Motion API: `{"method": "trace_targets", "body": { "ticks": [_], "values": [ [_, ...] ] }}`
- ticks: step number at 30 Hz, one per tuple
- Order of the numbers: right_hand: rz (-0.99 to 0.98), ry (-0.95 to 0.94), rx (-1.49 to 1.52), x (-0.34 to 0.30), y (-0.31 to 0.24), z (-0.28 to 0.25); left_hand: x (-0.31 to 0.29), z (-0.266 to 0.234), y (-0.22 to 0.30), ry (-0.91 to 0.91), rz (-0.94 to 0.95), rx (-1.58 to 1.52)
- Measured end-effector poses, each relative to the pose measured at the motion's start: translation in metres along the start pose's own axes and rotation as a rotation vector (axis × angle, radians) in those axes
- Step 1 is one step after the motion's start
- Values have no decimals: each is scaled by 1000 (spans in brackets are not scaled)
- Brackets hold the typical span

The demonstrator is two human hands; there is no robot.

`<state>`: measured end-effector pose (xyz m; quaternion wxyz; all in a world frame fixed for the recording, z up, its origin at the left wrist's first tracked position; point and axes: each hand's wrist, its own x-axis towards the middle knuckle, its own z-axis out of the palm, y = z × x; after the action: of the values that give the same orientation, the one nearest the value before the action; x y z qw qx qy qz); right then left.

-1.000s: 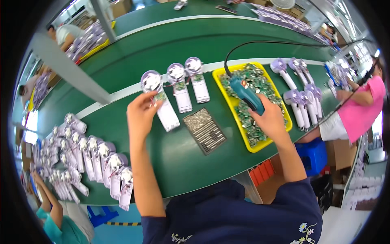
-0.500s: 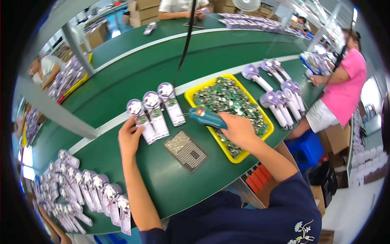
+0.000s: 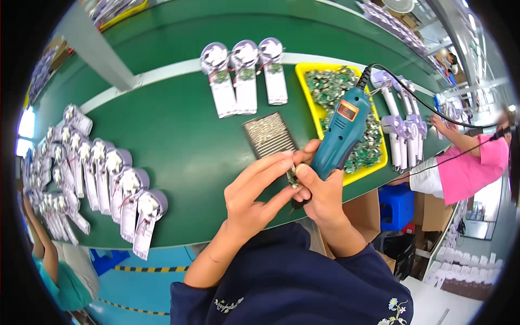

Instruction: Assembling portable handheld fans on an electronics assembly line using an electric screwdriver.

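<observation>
- Head view shows both hands drawn together near the body, where half a second ago the left hand lay out at the white handheld devices and the right hand held the tool over the tray.
- Between the fingertips sits a small circuit piece (image 3: 292, 174), at the near edge of the green belt (image 3: 179, 135); it is mostly covered, so its shape is unclear.
- Left hand (image 3: 254, 197) pinches it narrowly, thumb against forefinger.
- Right hand (image 3: 322, 195) wraps the teal plastic electric screwdriver (image 3: 341, 132), its tip hidden behind the fingers, black cord trailing up.
- Just behind lies a ribbed grey screw tray (image 3: 269, 134), beside a yellow tray (image 3: 303, 73) heaped with green boards.
- Three white devices (image 3: 245, 76) lie beyond; more devices (image 3: 108, 184) are rowed at left.
- Person in pink (image 3: 476, 162) is cut off at right.
</observation>
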<state>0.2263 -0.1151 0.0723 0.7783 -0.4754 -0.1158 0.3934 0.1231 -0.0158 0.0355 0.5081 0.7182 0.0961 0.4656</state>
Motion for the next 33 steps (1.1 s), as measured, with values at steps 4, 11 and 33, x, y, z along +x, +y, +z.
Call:
{"method": "trace_targets", "body": {
  "ticks": [4,11,33],
  "values": [
    [48,-97,-68,-3,15,3,-17,-23,-4,25,-68,-49],
    [-1,-197,-592,-6,17,14,-27,-60,8,-82,-294,-183],
    [102,-393,-588,-3,27,16,-35,-96,-2,-233,-510,-444]
  ]
}}
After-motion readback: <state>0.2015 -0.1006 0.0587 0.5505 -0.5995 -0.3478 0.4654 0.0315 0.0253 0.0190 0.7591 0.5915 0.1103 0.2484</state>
